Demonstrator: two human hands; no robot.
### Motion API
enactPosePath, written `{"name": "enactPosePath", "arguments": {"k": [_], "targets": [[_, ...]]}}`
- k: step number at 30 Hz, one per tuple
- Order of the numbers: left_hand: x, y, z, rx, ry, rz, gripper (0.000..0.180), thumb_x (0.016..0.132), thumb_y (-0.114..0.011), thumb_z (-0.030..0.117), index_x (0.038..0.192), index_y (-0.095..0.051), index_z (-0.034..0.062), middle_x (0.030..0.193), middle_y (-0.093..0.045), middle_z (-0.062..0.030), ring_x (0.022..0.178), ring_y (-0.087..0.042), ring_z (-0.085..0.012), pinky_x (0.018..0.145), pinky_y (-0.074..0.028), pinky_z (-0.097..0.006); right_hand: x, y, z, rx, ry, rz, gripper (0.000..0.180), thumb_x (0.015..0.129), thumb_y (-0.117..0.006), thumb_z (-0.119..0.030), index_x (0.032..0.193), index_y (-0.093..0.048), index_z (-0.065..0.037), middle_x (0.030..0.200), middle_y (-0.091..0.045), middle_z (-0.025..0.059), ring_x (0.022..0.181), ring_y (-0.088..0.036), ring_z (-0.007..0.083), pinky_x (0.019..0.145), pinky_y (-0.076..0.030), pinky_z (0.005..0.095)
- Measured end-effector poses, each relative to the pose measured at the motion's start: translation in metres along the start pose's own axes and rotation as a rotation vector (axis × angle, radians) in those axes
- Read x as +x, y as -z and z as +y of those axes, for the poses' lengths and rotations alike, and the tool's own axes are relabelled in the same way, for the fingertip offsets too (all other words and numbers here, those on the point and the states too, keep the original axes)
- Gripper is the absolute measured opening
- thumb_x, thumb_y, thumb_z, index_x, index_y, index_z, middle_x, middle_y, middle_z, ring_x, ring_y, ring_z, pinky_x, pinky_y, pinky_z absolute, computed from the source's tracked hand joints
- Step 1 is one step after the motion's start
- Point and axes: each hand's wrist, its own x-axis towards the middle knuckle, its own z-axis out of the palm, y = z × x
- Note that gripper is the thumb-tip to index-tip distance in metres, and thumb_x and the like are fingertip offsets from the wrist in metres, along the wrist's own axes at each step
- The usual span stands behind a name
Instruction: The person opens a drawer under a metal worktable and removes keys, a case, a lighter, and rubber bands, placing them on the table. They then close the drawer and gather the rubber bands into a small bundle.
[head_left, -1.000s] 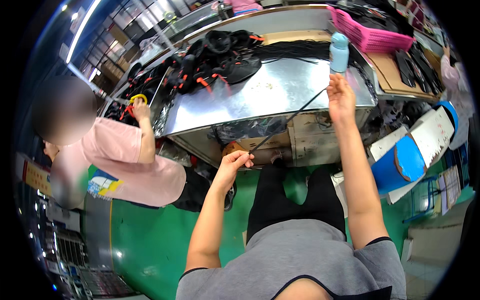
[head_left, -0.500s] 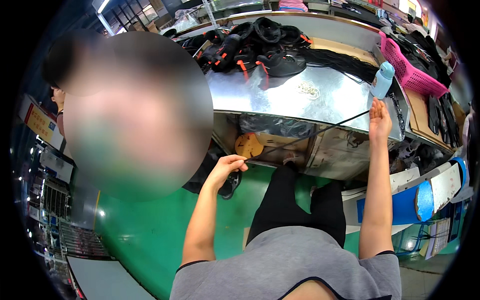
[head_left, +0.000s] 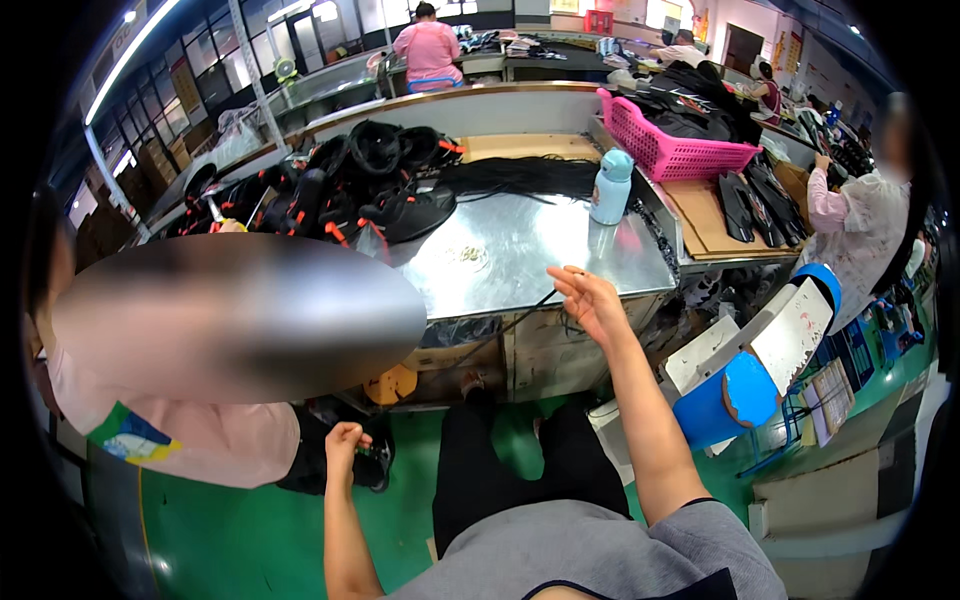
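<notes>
A black shoelace (head_left: 515, 322) slants down to the left from my right hand (head_left: 592, 305), which is raised at the table's front edge. That hand pinches the lace, its fingers fairly straight and a loose loop hanging below. My left hand (head_left: 347, 445) is lower, in front of my left leg, with its fingers curled closed. The lace runs toward it, though its last stretch is hard to make out against the dark background. On the metal table (head_left: 530, 250) a bundle of black laces (head_left: 520, 178) lies beside a heap of black shoes (head_left: 408, 212) with orange-red trim.
A light-blue bottle (head_left: 611, 188) stands at the table's right end, near a pink basket (head_left: 680, 150) of black pieces. Small pale rings (head_left: 468, 255) lie on the metal. A co-worker in pink (head_left: 190, 425) is close on my left. A blue bin (head_left: 715, 410) stands to my right.
My view has lifted and turned right, so hands and table sit further left in it. My left hand has dropped lower. The lace still stretches from my right hand toward the left.
</notes>
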Motion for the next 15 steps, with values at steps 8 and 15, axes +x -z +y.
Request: {"name": "enactPosePath", "arguments": {"k": [8,15], "targets": [[0.027,-0.008,0.021,-0.171,-0.086,0.096,0.010,0.092,-0.058,0.015,0.091,-0.060,0.0048,0.073,-0.064,-0.0031,0.063,-0.054,-0.0083,0.059,-0.040,-0.021,0.068,-0.008,0.000,-0.219,0.213,0.321,0.019,0.095,-0.054,-0.019,0.098,-0.063,-0.003,0.073,-0.065,0.0049,0.055,-0.054,0.0054,0.046,-0.037,0.0165],[0.086,-0.029,0.112,-0.245,-0.247,0.009,0.012,0.094,-0.057,0.016,0.092,-0.058,0.0043,0.073,-0.059,-0.0015,0.065,-0.050,-0.0086,0.061,-0.039,-0.021,0.190,-0.015,-0.061,-0.291,0.451,0.351,0.017,0.091,-0.062,-0.019,0.089,-0.067,-0.003,0.069,-0.060,0.0001,0.052,-0.050,0.0058,0.045,-0.037,0.0184]]}}
